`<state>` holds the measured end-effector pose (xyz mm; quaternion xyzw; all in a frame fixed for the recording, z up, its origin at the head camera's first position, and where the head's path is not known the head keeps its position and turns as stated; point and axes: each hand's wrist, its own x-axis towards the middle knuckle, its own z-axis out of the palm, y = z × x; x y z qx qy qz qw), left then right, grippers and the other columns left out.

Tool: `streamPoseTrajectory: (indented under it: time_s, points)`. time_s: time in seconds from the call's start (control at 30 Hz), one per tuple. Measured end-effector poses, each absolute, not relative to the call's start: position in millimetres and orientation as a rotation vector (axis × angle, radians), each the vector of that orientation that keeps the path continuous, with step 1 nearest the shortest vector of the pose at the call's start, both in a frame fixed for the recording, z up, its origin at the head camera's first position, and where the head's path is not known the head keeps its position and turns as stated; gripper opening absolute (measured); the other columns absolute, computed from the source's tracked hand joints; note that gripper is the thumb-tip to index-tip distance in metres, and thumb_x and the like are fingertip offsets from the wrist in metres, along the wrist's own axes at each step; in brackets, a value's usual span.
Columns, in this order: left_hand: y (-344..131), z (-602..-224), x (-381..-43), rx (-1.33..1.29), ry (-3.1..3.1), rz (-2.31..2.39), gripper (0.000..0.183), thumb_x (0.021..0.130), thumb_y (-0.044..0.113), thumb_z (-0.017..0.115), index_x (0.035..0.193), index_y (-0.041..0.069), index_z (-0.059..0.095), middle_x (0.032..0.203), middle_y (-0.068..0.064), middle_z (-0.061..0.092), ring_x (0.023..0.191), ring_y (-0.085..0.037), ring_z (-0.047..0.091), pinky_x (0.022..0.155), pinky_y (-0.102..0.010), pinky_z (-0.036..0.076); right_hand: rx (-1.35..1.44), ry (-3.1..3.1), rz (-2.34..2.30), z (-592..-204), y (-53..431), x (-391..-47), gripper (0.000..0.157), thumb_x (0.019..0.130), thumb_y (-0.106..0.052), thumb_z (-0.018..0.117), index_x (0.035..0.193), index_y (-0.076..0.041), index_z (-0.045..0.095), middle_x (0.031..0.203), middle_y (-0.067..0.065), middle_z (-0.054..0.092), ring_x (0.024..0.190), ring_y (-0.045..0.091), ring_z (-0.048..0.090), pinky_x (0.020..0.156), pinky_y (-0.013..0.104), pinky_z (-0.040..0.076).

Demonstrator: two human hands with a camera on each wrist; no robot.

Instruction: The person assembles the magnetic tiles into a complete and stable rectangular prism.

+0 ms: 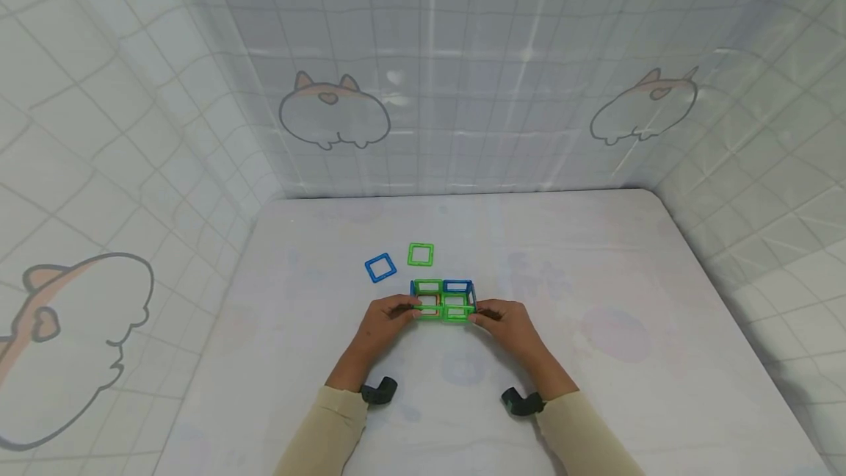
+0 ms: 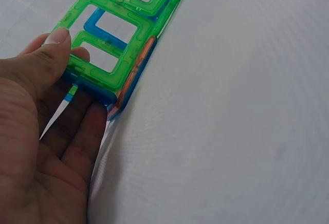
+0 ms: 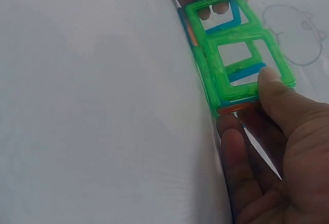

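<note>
Both hands hold a small open box of square magnetic tiles (image 1: 442,308), two tiles long, on the table. Its front is two green tiles; blue and green ones form the back, and the end walls are blue. My left hand (image 1: 383,325) grips the left end, thumb on the front green tile (image 2: 134,54) and fingers around the side. At the opposite end, my right hand (image 1: 512,323) pinches with its thumb on the other green front tile (image 3: 241,91). An orange tile edge (image 2: 134,70) shows low on the left part. Some fingertips are hidden behind the tiles.
Behind the box, a loose blue square tile (image 1: 380,268) lies tilted to the left, and a loose green square tile (image 1: 420,254) lies beside it. The white-covered table (image 1: 595,255) is bordered by grid-patterned curtains (image 1: 489,94) at the back and both sides.
</note>
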<state>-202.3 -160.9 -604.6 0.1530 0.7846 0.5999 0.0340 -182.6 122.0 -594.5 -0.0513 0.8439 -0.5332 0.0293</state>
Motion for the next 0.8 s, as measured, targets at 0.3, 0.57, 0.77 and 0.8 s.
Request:
streamPoseTrajectory:
  time_s: [0.3, 0.57, 0.77, 0.8]
  points:
    - [-162.0, -606.4, -202.8, 0.483, 2.474, 1.809, 0.018, 0.089, 0.028, 0.075, 0.105, 0.019, 0.077, 0.107, 0.004, 0.072, 0.101, -0.014, 0.067, 0.087, -0.023, 0.056, -0.211, 2.621, -1.703, -599.6, 121.8, -183.2, 0.022, 0.082, -0.024, 0.082, 0.102, -0.013, 0.08, 0.104, 0.002, 0.076, 0.096, 0.015, 0.071, 0.081, 0.026, 0.059]
    - [-163.2, -608.6, -204.0, 0.501, 2.467, 1.809, 0.028, 0.09, 0.03, 0.073, 0.109, 0.01, 0.076, 0.109, 0.003, 0.073, 0.103, -0.015, 0.067, 0.089, -0.024, 0.056, -0.223, 2.621, -1.706, -601.1, 119.6, -183.4, 0.021, 0.082, -0.028, 0.082, 0.098, -0.014, 0.08, 0.101, 0.001, 0.076, 0.093, 0.014, 0.07, 0.079, 0.025, 0.059]
    - [-164.0, -611.5, -203.8, 0.461, 2.482, 1.799, 0.031, 0.089, 0.035, 0.074, 0.109, 0.012, 0.077, 0.109, 0.004, 0.073, 0.104, -0.014, 0.066, 0.089, -0.023, 0.055, -0.203, 2.635, -1.697, -603.2, 118.6, -182.9, 0.02, 0.082, -0.026, 0.082, 0.099, -0.015, 0.08, 0.1, 0.0, 0.076, 0.092, 0.012, 0.07, 0.079, 0.025, 0.059]
    - [-164.0, -612.0, -203.7, 0.454, 2.48, 1.802, 0.03, 0.089, 0.036, 0.075, 0.109, 0.013, 0.077, 0.109, 0.004, 0.073, 0.103, -0.014, 0.067, 0.089, -0.023, 0.056, -0.205, 2.639, -1.697, -603.8, 118.6, -182.9, 0.021, 0.082, -0.026, 0.082, 0.099, -0.015, 0.08, 0.1, 0.0, 0.076, 0.092, 0.012, 0.071, 0.078, 0.025, 0.059]
